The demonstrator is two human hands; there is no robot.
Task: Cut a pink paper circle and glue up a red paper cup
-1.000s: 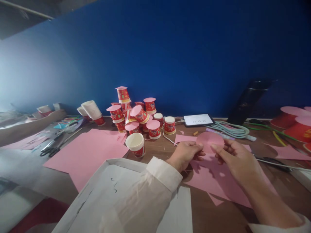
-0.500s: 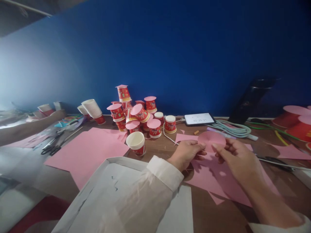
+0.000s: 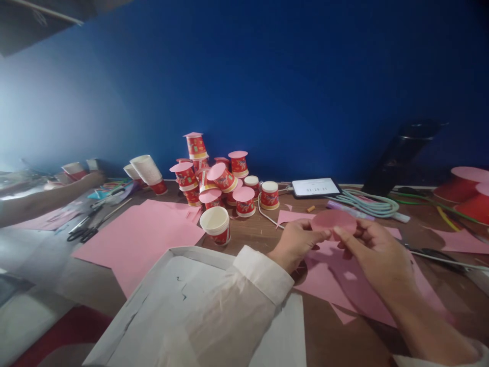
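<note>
Between my two hands is a round pink paper disc (image 3: 333, 221), tilted away so that it looks like a flat oval. My left hand (image 3: 300, 243) pinches its near left edge with thumb and fingers. At the near right edge, my right hand (image 3: 369, 250) grips it the same way, thumb on top. Beneath them lies a pink paper sheet (image 3: 340, 278) with cut edges. A stack of red and white paper cups (image 3: 216, 224) stands open end up to the left of my hands. Behind it is a pile of red paper cups (image 3: 208, 178), many topped with pink paper pieces.
A white box lid (image 3: 191, 250) lies under my left forearm. Pink sheets (image 3: 141, 234) and scissors (image 3: 86, 232) are farther left, near another person's arm (image 3: 57, 201). Behind my hands are a tablet showing a timer (image 3: 316, 187), a coiled cable (image 3: 370, 204) and a dark bottle (image 3: 401, 158).
The disc has tipped flatter, and my left hand's fingers have shifted slightly along its edge towards my right thumb. The whole view has moved a little.
</note>
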